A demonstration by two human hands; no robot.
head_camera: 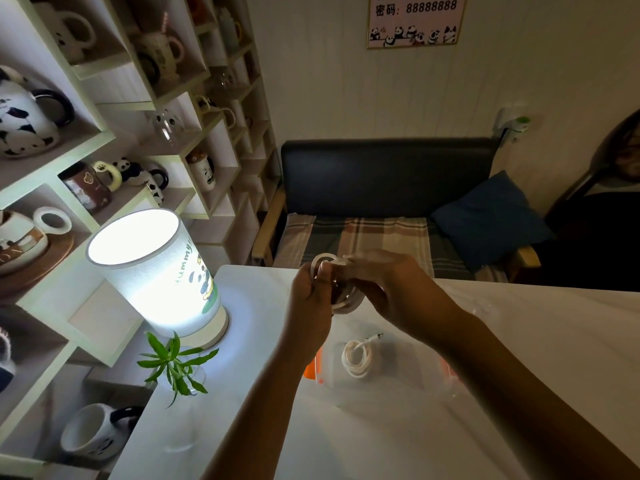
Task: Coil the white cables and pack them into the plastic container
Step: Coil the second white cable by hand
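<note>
A: Where's the white cable [341,299] now?

B: In the air over the tabletop [346,438], between both hands. The left hand [310,296] pinches the loops together on one side; the right hand [384,289] is closed on the other side, seemingly feeding the last length round. I'd say they hold it up so the loops hang free and stay even.

A: And the rest?

B: One coiled cable [356,358] already lies inside the clear plastic container [446,396], nearer than the hands, its plug end poking out to the right. An orange latch [310,370] marks the container's left edge. It sits right below the hands, probably so a finished coil can drop straight in.

A: Anything legible?

B: The lit lamp [159,271] on the left reads "Yummy!" beside a panda drawing. The wall poster [415,19] far off shows "密码: 88888888" above a row of pandas; its top line is cut off. A small green plant [176,365] stands near the lamp.
</note>
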